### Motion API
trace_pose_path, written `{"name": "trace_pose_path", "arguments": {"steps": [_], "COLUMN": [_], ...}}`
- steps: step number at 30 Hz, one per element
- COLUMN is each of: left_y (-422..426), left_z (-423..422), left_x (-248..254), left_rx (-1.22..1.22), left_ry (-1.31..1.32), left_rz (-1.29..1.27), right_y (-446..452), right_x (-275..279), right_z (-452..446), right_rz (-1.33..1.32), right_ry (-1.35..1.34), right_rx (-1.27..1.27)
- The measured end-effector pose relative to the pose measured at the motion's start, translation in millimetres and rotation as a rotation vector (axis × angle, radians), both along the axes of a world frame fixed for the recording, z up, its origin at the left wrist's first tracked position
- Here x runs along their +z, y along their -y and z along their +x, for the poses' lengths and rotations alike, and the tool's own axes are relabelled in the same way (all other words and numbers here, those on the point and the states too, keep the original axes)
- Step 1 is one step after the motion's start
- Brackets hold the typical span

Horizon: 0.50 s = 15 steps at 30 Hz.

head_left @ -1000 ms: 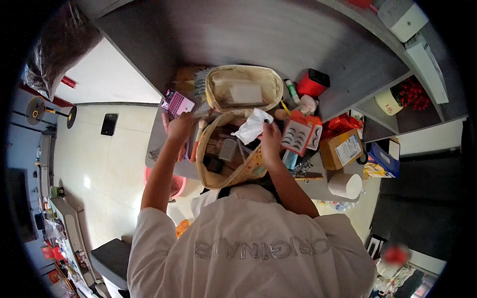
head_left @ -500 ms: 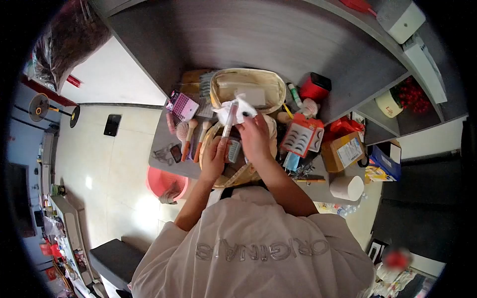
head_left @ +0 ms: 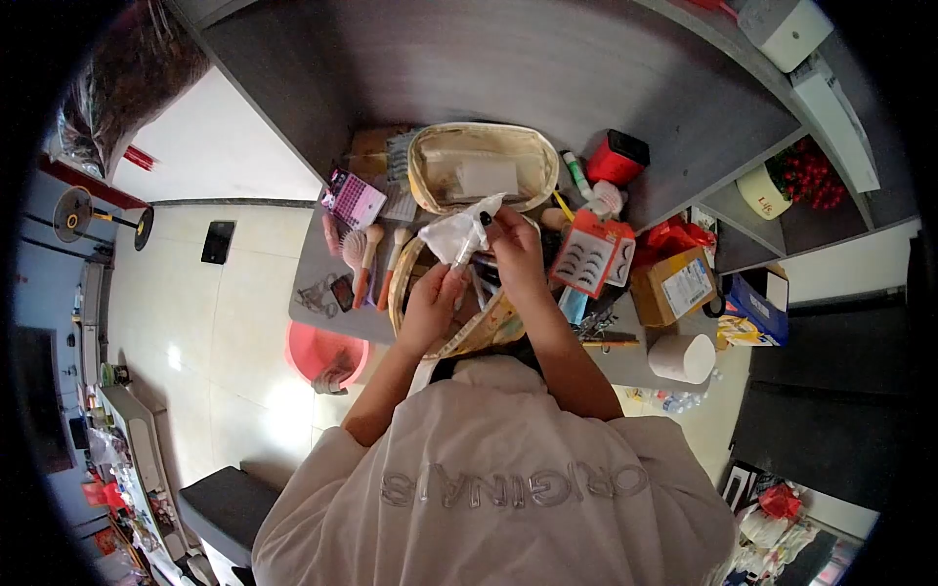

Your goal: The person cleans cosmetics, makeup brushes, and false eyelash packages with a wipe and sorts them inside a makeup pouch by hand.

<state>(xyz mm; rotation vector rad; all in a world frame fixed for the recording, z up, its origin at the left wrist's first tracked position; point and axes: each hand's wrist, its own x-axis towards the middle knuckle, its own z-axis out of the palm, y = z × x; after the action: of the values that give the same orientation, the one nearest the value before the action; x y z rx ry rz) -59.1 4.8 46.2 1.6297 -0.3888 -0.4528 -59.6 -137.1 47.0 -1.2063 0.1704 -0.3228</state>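
- Nearest, wears a pale shirt [head_left: 518, 439] with raised lettering across the back.
- Pinches a slim tube [head_left: 463, 262] in the left hand [head_left: 430, 301], thumb and fingers closed about its lower part, tip slanting up and away.
- Pinches white tissue [head_left: 451, 234] in the right hand [head_left: 513, 249], fingers bunched, with folds overlapping the tube's upper end; seemingly touching. Shows a dark spot near the fingertips, too small to name.
- Looks, by judgement, like tissue being worked around the tube. Calls for a steady left grip and light right-hand pressure, with both things kept above the pouch [head_left: 503, 327].
- Below both hands, at the middle of the near edge of the grey surface [head_left: 363, 325]: that same pouch, wide open, partly hidden by the forearms.
- At the surface's near right corner: a white roll [head_left: 682, 358].
- Toward the left edge: two makeup brushes [head_left: 368, 264] beside a pink hairbrush [head_left: 353, 252], then a purple-pink palette [head_left: 355, 200] farther back.
- Right of the pouch: a red eyelash pack [head_left: 586, 256], then a cardboard box [head_left: 672, 288] nearer the right edge.
- Toward the rear edge: the pouch's raised lid [head_left: 440, 161], and a red-and-black container [head_left: 618, 159] farther right.
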Motion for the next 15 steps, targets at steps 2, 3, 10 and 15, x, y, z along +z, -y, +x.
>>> {"name": "trace_pose_path", "arguments": {"steps": [2,3,10,15], "left_y": [2.5,5.6,12.0,5.7], "left_z": [0.3,-2.2,-6.5,-7.1], "left_x": [1.9,13.9,20.5,3.3], "left_rx": [0.063,0.076,0.166,0.084], "left_ry": [0.261,0.305,0.582,0.326], "left_rz": [0.230,0.297,0.342,0.270], "right_y": [0.5,-0.4,-11.3,-26.9], "right_x": [-0.1,0.8,-1.0,-18.3], "right_z": [-2.6,-4.7,-9.7,-21.0], "right_rz": [-0.089,-0.133,-0.181,-0.385], "right_ry": [-0.048,-0.073,-0.016,-0.086], "right_rx": [-0.087,-0.130,-0.263,-0.223]}}
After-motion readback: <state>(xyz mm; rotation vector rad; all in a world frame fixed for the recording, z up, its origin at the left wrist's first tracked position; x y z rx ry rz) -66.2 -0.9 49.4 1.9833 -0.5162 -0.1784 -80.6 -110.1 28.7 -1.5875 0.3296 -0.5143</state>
